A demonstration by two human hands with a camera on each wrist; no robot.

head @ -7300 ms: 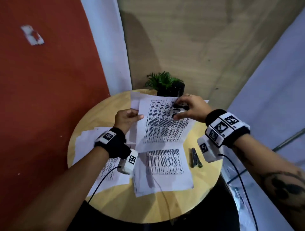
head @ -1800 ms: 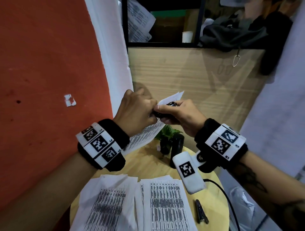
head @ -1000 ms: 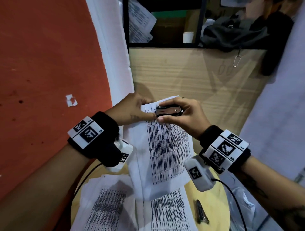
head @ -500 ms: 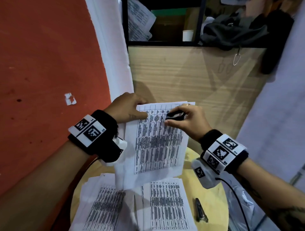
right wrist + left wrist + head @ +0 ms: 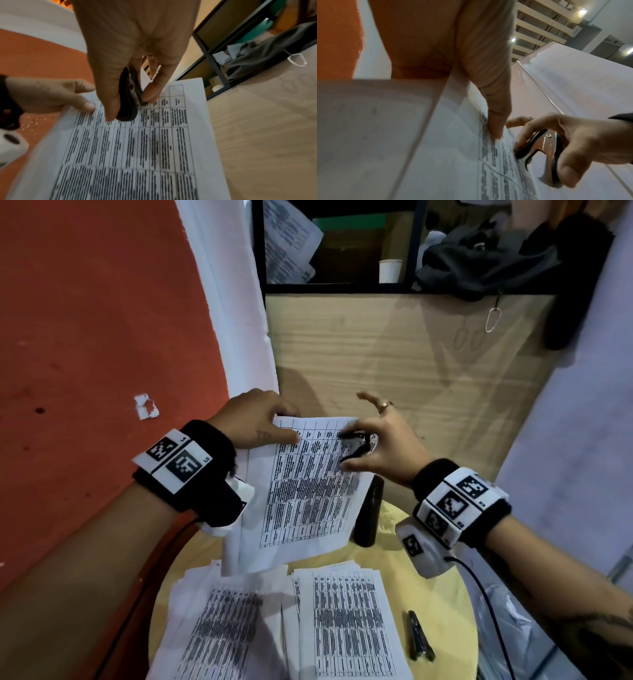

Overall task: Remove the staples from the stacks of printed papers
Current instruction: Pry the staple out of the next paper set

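Note:
A stack of printed papers (image 5: 301,494) with a table of dark text is held up in the air above the round table. My left hand (image 5: 260,422) pinches its top left corner, thumb on the front (image 5: 85,105). My right hand (image 5: 380,440) grips a black and metal staple remover (image 5: 354,446) between thumb and fingers, at the sheet's top right part. In the left wrist view the staple remover (image 5: 542,148) shows its metal claws against the page. In the right wrist view the staple remover (image 5: 130,97) sits over the printed sheet (image 5: 137,148). No staple is visible.
Two more printed stacks (image 5: 219,635) (image 5: 346,621) lie on the round yellow table (image 5: 445,604). A dark folded tool (image 5: 419,642) lies at its right. A black cylinder (image 5: 368,515) stands behind the held sheet. A wooden panel (image 5: 411,354) and shelf are beyond.
The held stack has come a little lower and tilted. My right hand with the staple remover shifted right along the top edge, and its outer fingers have spread.

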